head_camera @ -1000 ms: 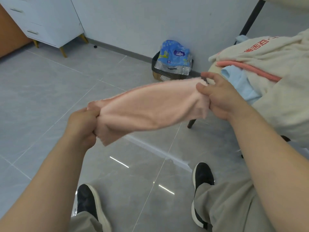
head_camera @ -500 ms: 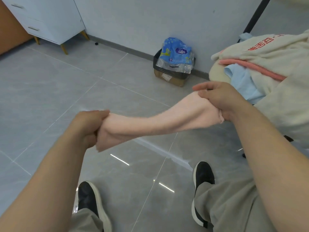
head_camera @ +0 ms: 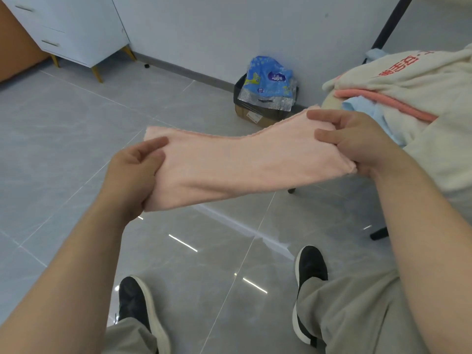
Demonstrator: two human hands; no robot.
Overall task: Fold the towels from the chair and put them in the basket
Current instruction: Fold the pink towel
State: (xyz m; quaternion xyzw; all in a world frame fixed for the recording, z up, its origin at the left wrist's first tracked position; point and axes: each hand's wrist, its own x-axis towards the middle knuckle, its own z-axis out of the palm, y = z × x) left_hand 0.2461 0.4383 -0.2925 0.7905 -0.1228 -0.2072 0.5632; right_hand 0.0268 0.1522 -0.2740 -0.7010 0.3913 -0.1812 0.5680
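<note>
Person in the room, body as worn. Both forearms are bare along their whole visible length, and the left hand (head_camera: 132, 172) and right hand (head_camera: 357, 144) are uncovered. Trousers (head_camera: 357, 318): loose, khaki-grey woven cloth with soft creases, the hems falling over the tops of the shoes. Left shoe (head_camera: 138, 310) and right shoe (head_camera: 310, 267): a matching pair with plain black uppers, rounded toes, and off-white rubber soles that show as a pale band along the outer edge of each shoe.
</note>
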